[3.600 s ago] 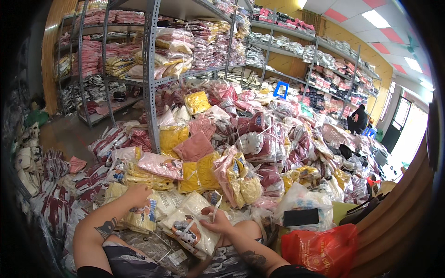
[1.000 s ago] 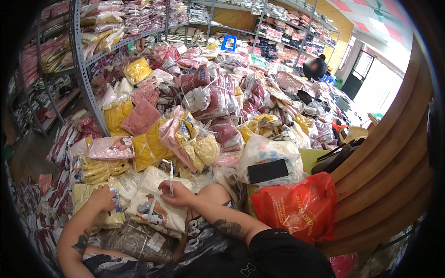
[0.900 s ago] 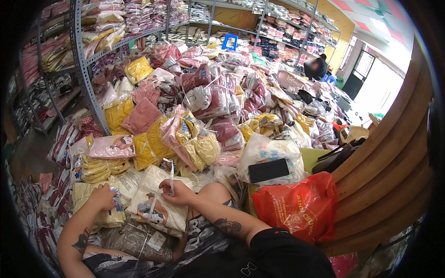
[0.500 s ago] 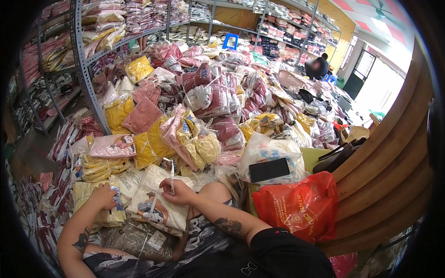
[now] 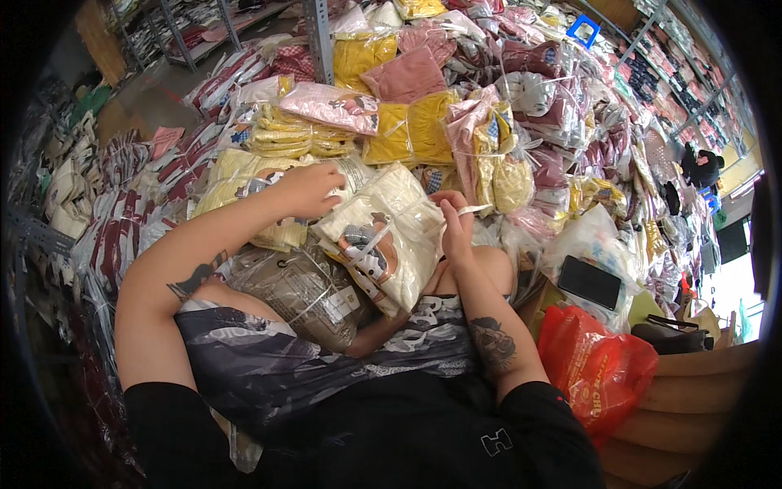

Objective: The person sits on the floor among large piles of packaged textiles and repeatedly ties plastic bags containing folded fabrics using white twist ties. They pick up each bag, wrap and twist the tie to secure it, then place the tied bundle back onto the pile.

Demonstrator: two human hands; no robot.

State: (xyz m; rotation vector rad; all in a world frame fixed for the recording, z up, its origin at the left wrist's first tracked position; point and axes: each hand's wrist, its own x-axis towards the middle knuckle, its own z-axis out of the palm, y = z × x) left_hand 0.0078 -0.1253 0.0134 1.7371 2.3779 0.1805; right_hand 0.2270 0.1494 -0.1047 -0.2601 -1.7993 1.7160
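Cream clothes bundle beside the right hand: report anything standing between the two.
Nothing visible does: the right hand is at the right edge of the cream bundle, holding a white strap.

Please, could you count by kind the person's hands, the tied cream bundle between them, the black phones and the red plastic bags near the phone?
Hands: 2 (left hand, right hand)
Cream bundle: 1
Black phone: 1
Red plastic bag: 1
Total: 5
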